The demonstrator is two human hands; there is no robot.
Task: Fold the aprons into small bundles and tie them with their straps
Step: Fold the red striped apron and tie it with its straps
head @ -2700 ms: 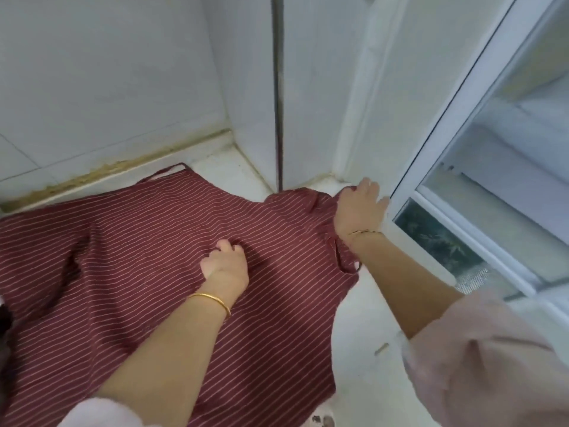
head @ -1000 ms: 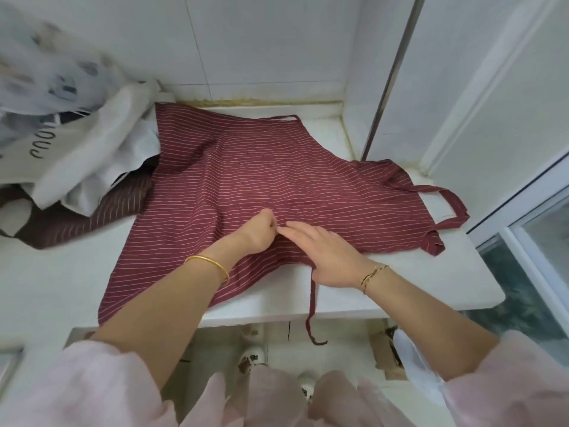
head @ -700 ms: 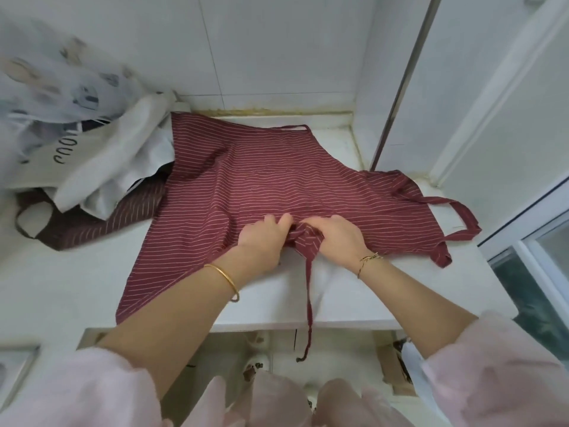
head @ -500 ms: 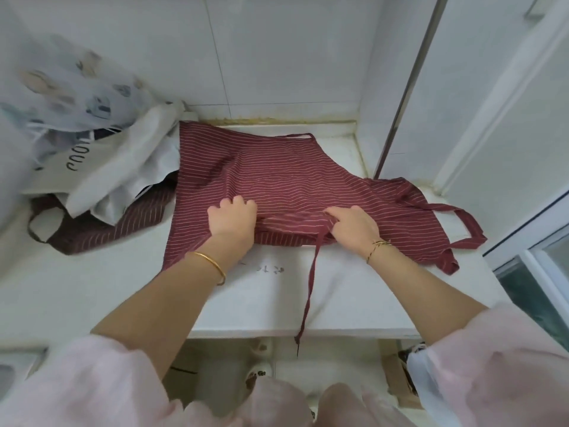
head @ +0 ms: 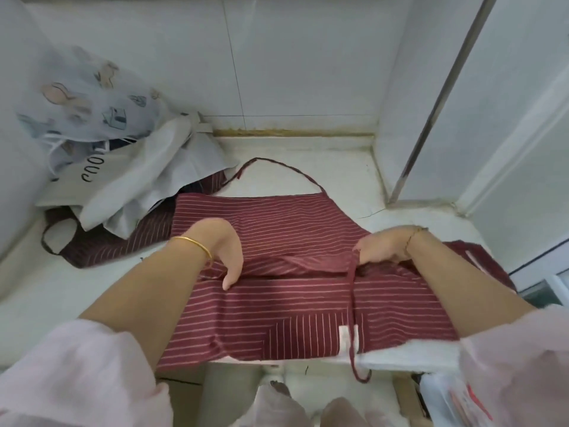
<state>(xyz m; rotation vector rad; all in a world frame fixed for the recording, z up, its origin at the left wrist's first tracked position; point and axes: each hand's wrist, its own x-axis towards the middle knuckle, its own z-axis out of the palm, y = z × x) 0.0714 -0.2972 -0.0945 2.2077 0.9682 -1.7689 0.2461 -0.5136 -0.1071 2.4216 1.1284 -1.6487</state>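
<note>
A dark red apron (head: 295, 306) with thin pale stripes lies across the white counter (head: 308, 180) and reaches its front edge. A raised fold runs across its middle. My left hand (head: 226, 251) holds the left end of that fold, thumb on top and fingers tucked under the cloth. My right hand (head: 383, 249) grips the right end of the fold where a waist strap (head: 352, 306) starts; the strap trails over the front edge. The neck loop (head: 277, 166) lies at the back. A second, darker striped apron (head: 101, 245) lies at the left.
White cloth bags (head: 147, 180) and a printed plastic bag (head: 83, 100) are heaped at the back left, partly over the darker apron. Tiled walls close the back and right, with a metal strip (head: 431, 109) at the corner. A window frame is at far right.
The red apron has shifted toward me and now covers the counter to its front edge. My hands have spread apart along the fold. The neck loop now lies bare at the back.
</note>
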